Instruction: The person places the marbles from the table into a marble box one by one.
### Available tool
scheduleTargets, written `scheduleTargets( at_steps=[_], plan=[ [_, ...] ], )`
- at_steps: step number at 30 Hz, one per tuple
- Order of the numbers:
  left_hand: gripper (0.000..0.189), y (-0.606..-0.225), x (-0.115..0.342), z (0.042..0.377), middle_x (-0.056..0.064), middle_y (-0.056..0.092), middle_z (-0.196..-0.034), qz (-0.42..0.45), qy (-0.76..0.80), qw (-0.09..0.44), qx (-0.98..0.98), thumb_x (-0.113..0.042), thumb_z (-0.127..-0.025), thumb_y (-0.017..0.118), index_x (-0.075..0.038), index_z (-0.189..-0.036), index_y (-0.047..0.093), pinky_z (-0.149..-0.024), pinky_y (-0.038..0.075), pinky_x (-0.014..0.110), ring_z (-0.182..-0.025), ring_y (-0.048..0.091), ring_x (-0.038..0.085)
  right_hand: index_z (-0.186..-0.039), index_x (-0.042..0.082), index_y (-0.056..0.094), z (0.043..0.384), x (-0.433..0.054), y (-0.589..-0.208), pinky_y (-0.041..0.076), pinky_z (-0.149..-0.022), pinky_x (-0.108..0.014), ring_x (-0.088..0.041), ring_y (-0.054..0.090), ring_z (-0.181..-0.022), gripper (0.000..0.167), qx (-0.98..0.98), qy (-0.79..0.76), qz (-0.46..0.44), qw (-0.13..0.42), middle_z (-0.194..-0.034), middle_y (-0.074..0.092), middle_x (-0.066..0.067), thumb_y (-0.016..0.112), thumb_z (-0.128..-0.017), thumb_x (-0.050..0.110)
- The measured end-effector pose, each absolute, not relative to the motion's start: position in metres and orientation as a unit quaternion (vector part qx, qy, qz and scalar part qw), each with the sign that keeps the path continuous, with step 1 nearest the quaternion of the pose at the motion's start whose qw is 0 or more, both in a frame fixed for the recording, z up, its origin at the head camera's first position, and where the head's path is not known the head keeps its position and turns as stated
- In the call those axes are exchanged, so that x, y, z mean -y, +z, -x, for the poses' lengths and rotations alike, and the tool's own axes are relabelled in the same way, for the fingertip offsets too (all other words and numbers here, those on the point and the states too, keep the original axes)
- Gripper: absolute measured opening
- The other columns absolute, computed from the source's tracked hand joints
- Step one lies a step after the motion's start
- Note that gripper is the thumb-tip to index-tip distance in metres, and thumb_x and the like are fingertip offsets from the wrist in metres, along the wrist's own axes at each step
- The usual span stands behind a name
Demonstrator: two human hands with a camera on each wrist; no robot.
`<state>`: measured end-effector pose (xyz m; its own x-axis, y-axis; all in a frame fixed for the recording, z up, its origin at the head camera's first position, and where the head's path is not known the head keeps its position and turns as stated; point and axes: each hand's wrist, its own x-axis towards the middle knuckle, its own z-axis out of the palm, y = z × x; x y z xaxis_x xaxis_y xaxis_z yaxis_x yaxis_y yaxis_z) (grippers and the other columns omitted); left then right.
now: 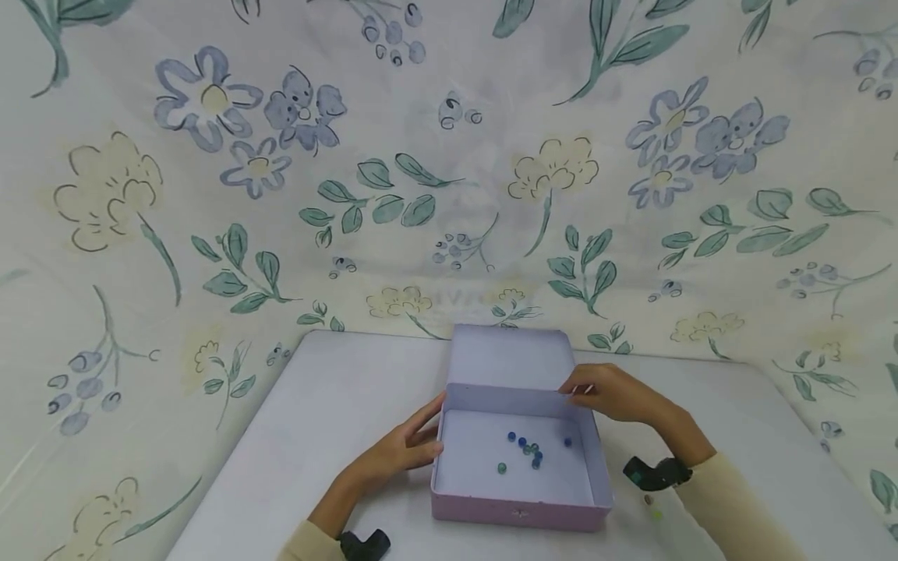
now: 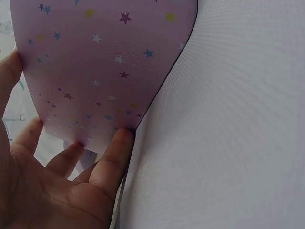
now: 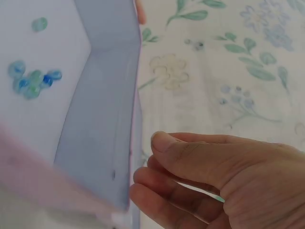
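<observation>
A lilac box (image 1: 519,510) stands on the table, its lid (image 1: 510,357) raised at the back. Inside lie several small blue and green marbles (image 1: 522,442), most in a loose cluster, with one green marble (image 1: 501,468) nearer the front. My left hand (image 1: 393,452) rests on the box's left side, fingers spread and fairly straight. Stars are printed on the outer wall (image 2: 109,62) it touches. At the back right corner is my right hand (image 1: 617,389). Its loosely bent fingers (image 3: 147,179) are right at the back wall's rim, the thumb held apart from the box.
The white table (image 1: 351,374) runs back to a floral sheet (image 1: 484,156) hanging behind it. A small bright green bit (image 1: 656,513) and a brown bit (image 1: 648,499) lie by the right wrist. A black device (image 1: 658,473) is strapped to that wrist.
</observation>
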<state>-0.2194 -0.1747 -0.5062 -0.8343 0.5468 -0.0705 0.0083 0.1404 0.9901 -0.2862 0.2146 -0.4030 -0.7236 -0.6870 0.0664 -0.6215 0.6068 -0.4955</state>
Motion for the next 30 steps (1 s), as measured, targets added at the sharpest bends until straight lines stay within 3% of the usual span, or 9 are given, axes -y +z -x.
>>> scheduleTargets(
  at_steps=[7, 15, 19, 26, 30],
  plan=[
    [0.074, -0.506, 0.177, 0.221, -0.002, 0.002, -0.170, -0.193, 0.626, 0.212, -0.725, -0.021, -0.103, 0.055, -0.039, -0.160, 0.012, -0.114, 0.038, 0.058, -0.153, 0.014, 0.044, -0.110, 0.006, 0.073, 0.268, -0.257, -0.407, 0.060, -0.079, -0.025, -0.012, 0.069, -0.093, 0.020, -0.908, -0.244, 0.333, 0.073, -0.105, 0.073, -0.007, 0.071, -0.090, 0.006],
    [0.074, -0.506, 0.176, 0.219, -0.003, 0.003, -0.170, -0.198, 0.627, 0.214, -0.722, -0.023, -0.102, 0.056, -0.040, -0.160, 0.013, -0.114, 0.038, 0.058, -0.154, 0.014, 0.043, -0.107, 0.004, 0.073, 0.236, -0.295, -0.426, 0.058, -0.074, -0.022, 0.002, 0.064, -0.088, 0.017, -0.908, -0.265, 0.317, 0.074, -0.101, 0.073, -0.008, 0.071, -0.090, 0.009],
    [0.074, -0.505, 0.174, 0.219, -0.003, 0.003, -0.170, -0.197, 0.629, 0.214, -0.721, -0.021, -0.102, 0.056, -0.040, -0.160, 0.013, -0.114, 0.037, 0.058, -0.154, 0.014, 0.043, -0.104, 0.006, 0.074, 0.224, -0.306, -0.438, 0.057, -0.071, -0.022, 0.005, 0.062, -0.086, 0.015, -0.906, -0.277, 0.311, 0.076, -0.100, 0.073, -0.008, 0.071, -0.090, 0.009],
    [0.075, -0.505, 0.174, 0.218, 0.000, 0.001, -0.170, -0.197, 0.632, 0.217, -0.717, -0.021, -0.102, 0.056, -0.038, -0.161, 0.012, -0.114, 0.038, 0.059, -0.153, 0.013, 0.046, -0.103, 0.005, 0.074, 0.209, -0.317, -0.463, 0.056, -0.069, -0.021, 0.005, 0.061, -0.082, 0.014, -0.887, -0.305, 0.323, 0.126, -0.098, 0.073, -0.005, 0.070, -0.090, 0.009],
    [0.076, -0.507, 0.175, 0.219, 0.001, 0.001, -0.170, -0.204, 0.633, 0.218, -0.715, -0.023, -0.102, 0.058, -0.035, -0.161, 0.011, -0.114, 0.038, 0.059, -0.153, 0.012, 0.047, -0.099, 0.006, 0.074, 0.204, -0.319, -0.472, 0.056, -0.068, -0.021, 0.005, 0.061, -0.082, 0.012, -0.878, -0.312, 0.342, 0.122, -0.095, 0.073, -0.002, 0.072, -0.088, 0.007]
  ],
)
